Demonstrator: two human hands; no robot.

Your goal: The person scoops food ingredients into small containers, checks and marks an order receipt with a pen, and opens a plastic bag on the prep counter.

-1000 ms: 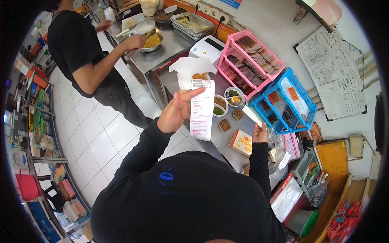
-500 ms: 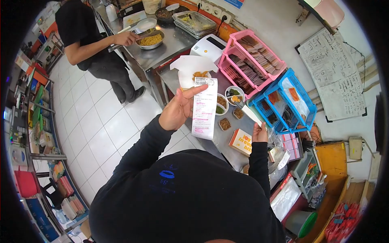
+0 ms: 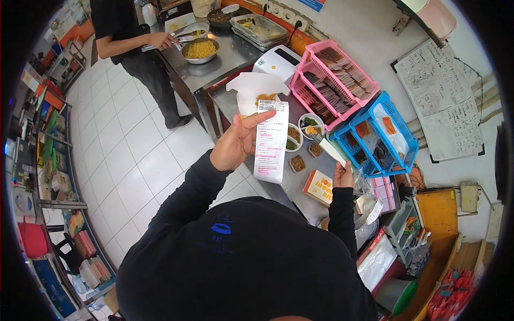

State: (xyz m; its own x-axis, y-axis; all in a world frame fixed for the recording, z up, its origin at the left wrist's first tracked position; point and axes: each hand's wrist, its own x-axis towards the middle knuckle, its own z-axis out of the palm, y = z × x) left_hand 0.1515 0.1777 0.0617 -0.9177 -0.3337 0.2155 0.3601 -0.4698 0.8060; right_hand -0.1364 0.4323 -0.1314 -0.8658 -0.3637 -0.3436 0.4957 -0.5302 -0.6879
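My left hand (image 3: 235,140) is closed on a long paper receipt (image 3: 269,155), index finger stretched across its top. The receipt carries printed lines, several marked in pink. In my right hand (image 3: 342,175) is a utensil with a long white handle (image 3: 334,155). Its grey end reaches the edge of a white bowl (image 3: 312,119) with greens and a yellowish topping. A second divided bowl (image 3: 297,144) is partly covered by the receipt. Two small tubs of brown food (image 3: 297,163) stand nearby. Beyond the receipt sits an open white paper box (image 3: 251,85) with fried-looking food.
A pink basket (image 3: 334,72) and a blue basket (image 3: 383,136) hold packets along the wall. An orange-and-white box (image 3: 319,188) lies near my right wrist. At the back left, a co-worker's hand (image 3: 162,40) works over a metal bowl of noodles (image 3: 201,51).
The co-worker's hand and tool have shifted from over the noodles toward the white bowl behind, where some noodles now show. My hands and what they hold have barely moved.
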